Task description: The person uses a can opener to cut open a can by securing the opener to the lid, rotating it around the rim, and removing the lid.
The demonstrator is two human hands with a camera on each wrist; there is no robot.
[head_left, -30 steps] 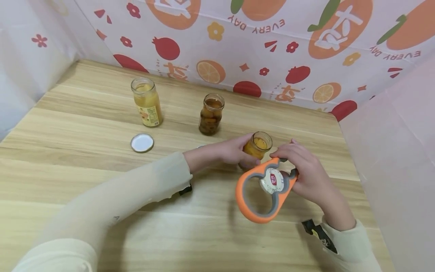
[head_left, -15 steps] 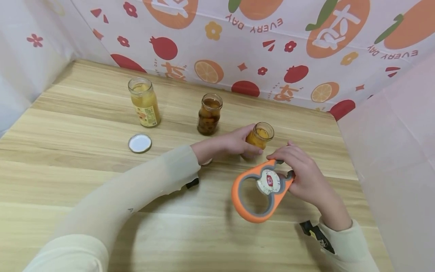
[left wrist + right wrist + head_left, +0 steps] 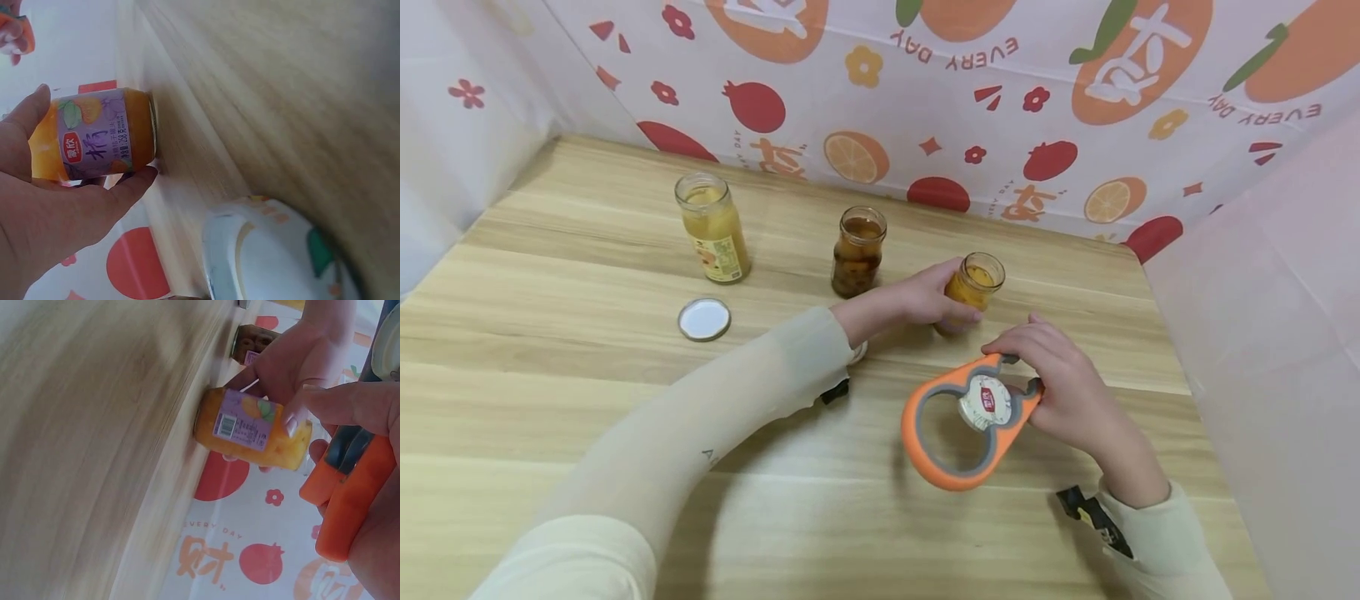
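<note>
My left hand (image 3: 936,302) grips an open glass jar (image 3: 976,286) of orange fruit, thumb on one side and fingers on the other. The left wrist view shows its purple label (image 3: 94,134); the base is at or just above the tabletop, I cannot tell which. Nearer to me, my right hand (image 3: 1063,387) holds an orange jar opener (image 3: 913,427) with grey lining, raised over the table. A white printed lid (image 3: 985,402) sits in the opener's smaller opening. In the right wrist view, the opener's orange handles (image 3: 356,506) lie in the fingers.
Left of the held jar stands an open jar of dark brown fruit (image 3: 856,262). Farther left is a taller open jar of yellow fruit (image 3: 718,237), with an upturned lid (image 3: 703,319) before it. Another lid (image 3: 859,352) lies partly under the left sleeve. A printed curtain (image 3: 925,108) closes the back.
My left hand has carried the jar away from me, toward the back of the table. The right hand and opener have barely shifted. The lid by the left sleeve shows more.
</note>
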